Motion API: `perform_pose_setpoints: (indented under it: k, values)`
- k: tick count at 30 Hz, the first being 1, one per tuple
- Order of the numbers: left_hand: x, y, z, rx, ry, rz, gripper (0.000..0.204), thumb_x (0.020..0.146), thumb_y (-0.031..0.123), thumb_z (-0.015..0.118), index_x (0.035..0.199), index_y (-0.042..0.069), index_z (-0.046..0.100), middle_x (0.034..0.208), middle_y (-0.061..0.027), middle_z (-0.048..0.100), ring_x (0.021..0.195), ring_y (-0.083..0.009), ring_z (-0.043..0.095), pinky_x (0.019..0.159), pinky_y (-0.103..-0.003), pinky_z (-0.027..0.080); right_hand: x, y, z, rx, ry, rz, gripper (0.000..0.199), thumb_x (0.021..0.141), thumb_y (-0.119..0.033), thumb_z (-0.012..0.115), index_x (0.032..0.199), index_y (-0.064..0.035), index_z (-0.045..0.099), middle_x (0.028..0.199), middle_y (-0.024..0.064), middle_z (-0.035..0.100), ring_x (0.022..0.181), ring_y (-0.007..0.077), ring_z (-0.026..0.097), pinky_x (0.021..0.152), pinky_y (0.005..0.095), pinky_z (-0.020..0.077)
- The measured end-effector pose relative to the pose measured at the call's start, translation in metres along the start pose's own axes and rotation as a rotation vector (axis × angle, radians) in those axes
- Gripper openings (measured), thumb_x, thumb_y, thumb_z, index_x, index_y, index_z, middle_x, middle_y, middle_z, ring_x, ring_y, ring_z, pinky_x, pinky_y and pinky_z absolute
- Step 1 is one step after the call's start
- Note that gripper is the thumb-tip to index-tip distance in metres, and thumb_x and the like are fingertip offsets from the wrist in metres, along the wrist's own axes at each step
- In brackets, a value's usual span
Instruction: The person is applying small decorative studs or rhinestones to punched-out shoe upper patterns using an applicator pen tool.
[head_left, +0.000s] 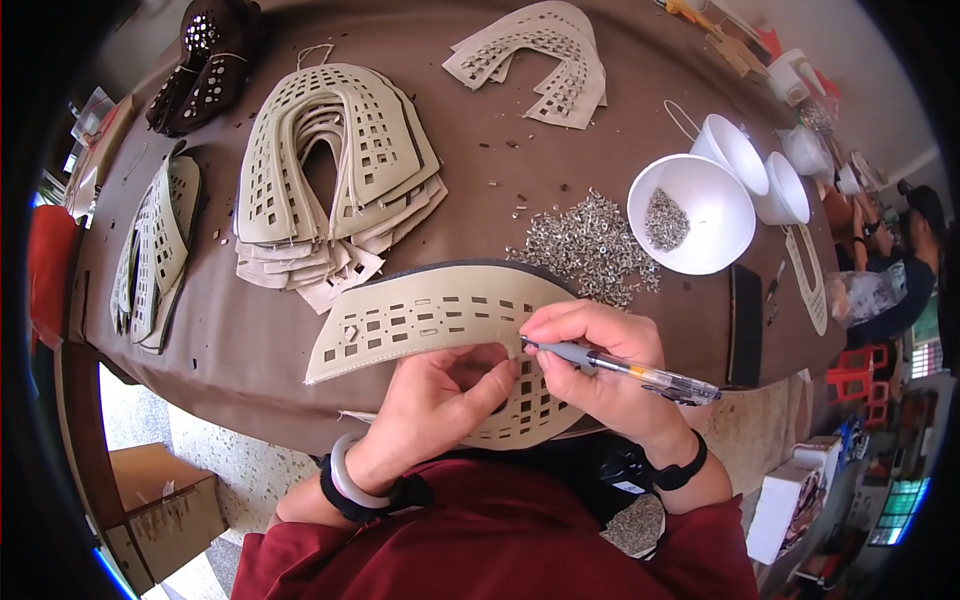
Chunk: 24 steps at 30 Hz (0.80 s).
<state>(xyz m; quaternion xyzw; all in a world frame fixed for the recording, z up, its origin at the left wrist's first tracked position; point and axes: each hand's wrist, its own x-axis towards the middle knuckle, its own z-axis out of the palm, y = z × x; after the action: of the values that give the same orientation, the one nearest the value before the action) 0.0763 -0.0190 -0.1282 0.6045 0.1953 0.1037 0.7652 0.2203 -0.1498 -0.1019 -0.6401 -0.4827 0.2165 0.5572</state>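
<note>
Landmark: the beige perforated piece [420,320] at the near table edge. Far left of it, a small pile of beige cut pieces [155,250] near the table [250,340] end, dark brown perforated pieces [205,60] beyond that. Just behind-left of it, a big stack of horseshoe-shaped beige pieces [335,170], its lowest sheets touching or nearly touching the landmark's far edge. Further back, a smaller stack [540,60]. Behind-right, a heap of small metal bits [590,245], then a white bowl [690,215] holding more bits, with two other white cups [755,170] past it (a person sits at the far right edge).

The piece is a long curved strip, long axis running left-right, left end pointing left and a little toward the person, right part curling down under the hands.

Left hand [440,400] lies on the piece's near portion, fingers curled, thumb and forefinger pinching its surface. Right hand [600,365] is clenched round a grey pen [620,368], tip pointing left and touching the piece near the left fingertips.
</note>
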Motion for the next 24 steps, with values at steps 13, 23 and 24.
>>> perform_pose_setpoints:
  k: [13,23,24]
  values:
    - [-0.002,-0.002,-0.002,0.009,0.077,-0.025,0.023,0.091,0.004,0.063,0.113,-0.002,0.062,0.102,-0.0085,0.07,0.094,-0.0138,0.066,0.078,-0.027,0.054,0.001,-0.009,0.003,-0.23,-0.068,-0.074,0.02,0.081,-0.001,0.069,0.101,-0.001,0.067,0.096,0.0091,0.064,0.076,0.018,0.065,0.068,0.0284,0.0532]
    - [-0.023,0.004,-0.005,0.168,0.081,0.075,0.022,0.091,0.008,0.063,0.112,0.0,0.064,0.093,-0.0053,0.07,0.084,-0.0134,0.066,0.073,-0.027,0.054,-0.013,-0.014,0.018,-0.366,-0.03,-0.305,0.024,0.074,0.002,0.071,0.097,0.0015,0.067,0.094,0.0114,0.064,0.075,0.0235,0.066,0.066,0.0315,0.0548]
    - [-0.023,0.006,-0.007,0.169,0.074,0.074,0.022,0.091,0.008,0.063,0.112,0.0,0.064,0.093,-0.0053,0.07,0.084,-0.0134,0.066,0.073,-0.027,0.054,-0.011,-0.017,0.012,-0.296,-0.031,-0.23,0.021,0.074,0.002,0.073,0.095,0.0003,0.07,0.091,0.0112,0.067,0.073,0.0225,0.067,0.066,0.0304,0.0559]
